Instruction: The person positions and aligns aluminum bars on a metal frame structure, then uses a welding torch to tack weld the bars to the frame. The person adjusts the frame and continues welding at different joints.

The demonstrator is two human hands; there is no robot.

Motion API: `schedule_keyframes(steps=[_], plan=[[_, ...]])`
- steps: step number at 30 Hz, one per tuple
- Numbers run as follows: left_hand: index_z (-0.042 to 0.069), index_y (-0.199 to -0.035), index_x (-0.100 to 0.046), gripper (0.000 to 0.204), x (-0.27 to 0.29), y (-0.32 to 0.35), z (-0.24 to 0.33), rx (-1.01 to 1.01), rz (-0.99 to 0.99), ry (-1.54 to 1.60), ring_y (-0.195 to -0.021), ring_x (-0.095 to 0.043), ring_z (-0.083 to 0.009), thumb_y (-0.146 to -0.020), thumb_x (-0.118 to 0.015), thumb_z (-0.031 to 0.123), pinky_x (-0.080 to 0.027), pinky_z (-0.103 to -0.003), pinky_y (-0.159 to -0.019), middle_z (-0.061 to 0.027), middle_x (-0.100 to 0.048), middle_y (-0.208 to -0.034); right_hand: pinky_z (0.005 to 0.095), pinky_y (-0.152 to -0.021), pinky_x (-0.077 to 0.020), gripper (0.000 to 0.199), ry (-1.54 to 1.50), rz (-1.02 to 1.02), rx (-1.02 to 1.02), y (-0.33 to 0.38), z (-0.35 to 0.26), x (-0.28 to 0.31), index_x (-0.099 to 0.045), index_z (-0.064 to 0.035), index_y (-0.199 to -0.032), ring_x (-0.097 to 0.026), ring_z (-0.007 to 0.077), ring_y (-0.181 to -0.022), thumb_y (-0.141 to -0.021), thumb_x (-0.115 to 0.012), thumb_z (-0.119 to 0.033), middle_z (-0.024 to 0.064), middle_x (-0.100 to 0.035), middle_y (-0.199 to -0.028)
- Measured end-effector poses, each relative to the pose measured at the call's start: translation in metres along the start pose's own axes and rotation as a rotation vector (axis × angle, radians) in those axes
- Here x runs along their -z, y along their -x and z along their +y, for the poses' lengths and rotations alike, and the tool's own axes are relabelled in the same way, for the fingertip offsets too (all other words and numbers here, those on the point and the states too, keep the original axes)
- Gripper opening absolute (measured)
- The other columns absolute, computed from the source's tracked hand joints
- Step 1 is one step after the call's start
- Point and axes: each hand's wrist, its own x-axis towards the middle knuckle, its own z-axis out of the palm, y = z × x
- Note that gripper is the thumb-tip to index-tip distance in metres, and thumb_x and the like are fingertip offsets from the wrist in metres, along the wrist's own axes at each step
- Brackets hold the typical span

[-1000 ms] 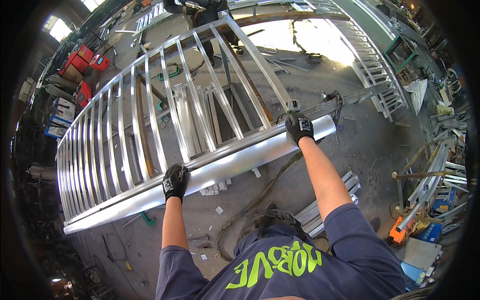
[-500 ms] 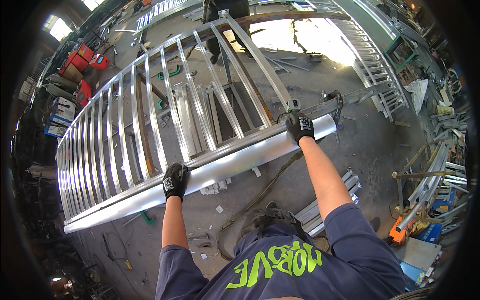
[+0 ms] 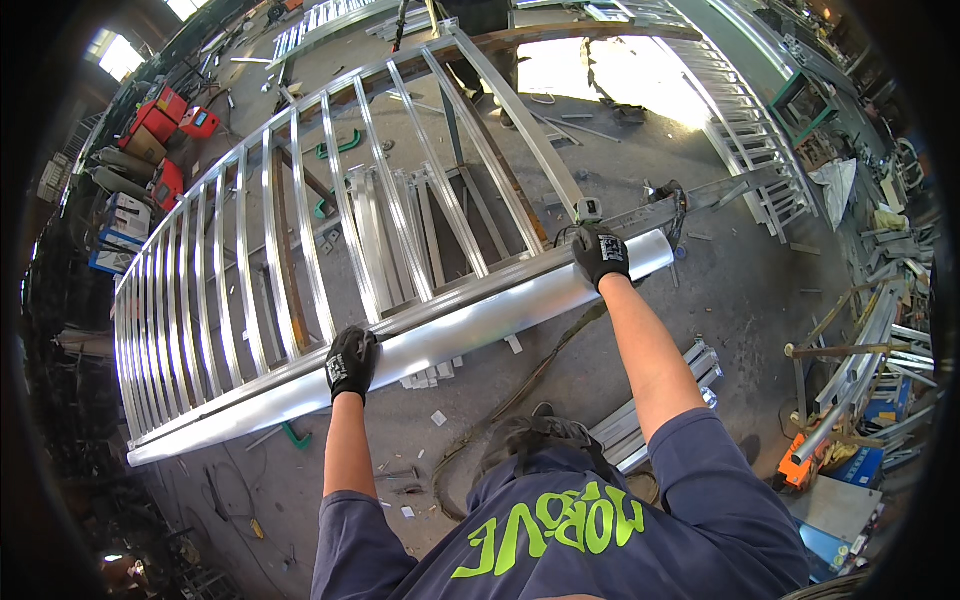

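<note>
A long silvery metal frame point(image 3: 294, 230) with many parallel bars, like a railing panel, lies across in front of me. A wide shiny metal rail point(image 3: 480, 322) forms its near side. My left hand point(image 3: 352, 362), in a black glove, is closed over this rail left of the middle. Near the rail's right end, my right hand point(image 3: 601, 252), gloved alike, is closed over its top edge. The fingertips of both hands are partly hidden. Just beyond the right hand, a small squarish grey piece point(image 3: 588, 209) sits at the end of the outermost bar; its kind is unclear.
Across the frame stands another person point(image 3: 480, 80). Rusty supports point(image 3: 560, 34) carry the frame. Green clamps point(image 3: 340, 145), a cable point(image 3: 535, 375) and metal offcuts lie on the floor. Red cases point(image 3: 160, 112) stand far left; metal scrap point(image 3: 862, 370) is piled at right.
The person across the frame has shifted to the right, and a long thin tool or pole now shows beside them. My hands and the frame stay in place.
</note>
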Motion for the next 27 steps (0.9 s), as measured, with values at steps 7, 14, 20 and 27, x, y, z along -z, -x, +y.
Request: schedule_keyframes(steps=[7,14,20,27], plan=[[0.004,-0.11,-0.079,0.035,-0.001,0.001,-0.002,-0.023,0.019,-0.017,-0.121,-0.07,-0.0412,-0.107,-0.063,0.034,-0.054,-0.049,-0.109,-0.0194,-0.078,-0.124,0.0535,-0.102,-0.0558,0.032,0.005,-0.051,-0.018,-0.001,-0.004,0.006,-0.076,-0.0104,-0.113,-0.071,0.0399,-0.115,-0.101,-0.061,-0.036,0.0189,-0.076,-0.12],[0.004,-0.111,-0.078,0.037,0.0,0.0,0.0,0.004,0.002,-0.007,-0.122,-0.07,-0.0406,-0.105,-0.065,0.038,-0.054,-0.049,-0.109,-0.0189,-0.077,-0.124,0.0531,-0.106,-0.0545,0.035,-0.009,-0.051,-0.031,0.002,-0.007,0.011,-0.076,-0.0099,-0.117,-0.069,0.0409,-0.119,-0.101,-0.063,-0.038,0.0195,-0.076,-0.124],[0.003,-0.11,-0.078,0.038,-0.002,0.001,-0.003,-0.016,0.03,-0.019,-0.122,-0.07,-0.0406,-0.105,-0.064,0.038,-0.054,-0.048,-0.109,-0.0192,-0.077,-0.123,0.0538,-0.105,-0.0546,0.035,-0.023,-0.027,-0.02,0.002,-0.008,0.009,-0.076,-0.0095,-0.116,-0.07,0.0417,-0.118,-0.1,-0.064,-0.039,0.0199,-0.075,-0.123],[0.003,-0.11,-0.077,0.036,0.002,0.001,0.006,-0.018,0.028,-0.018,-0.121,-0.07,-0.0406,-0.106,-0.064,0.036,-0.054,-0.048,-0.108,-0.0191,-0.077,-0.122,0.0549,-0.101,-0.0555,0.033,-0.019,-0.003,0.001,-0.001,0.002,0.0,-0.075,-0.0091,-0.112,-0.07,0.0421,-0.114,-0.1,-0.063,-0.037,0.0203,-0.075,-0.12]])
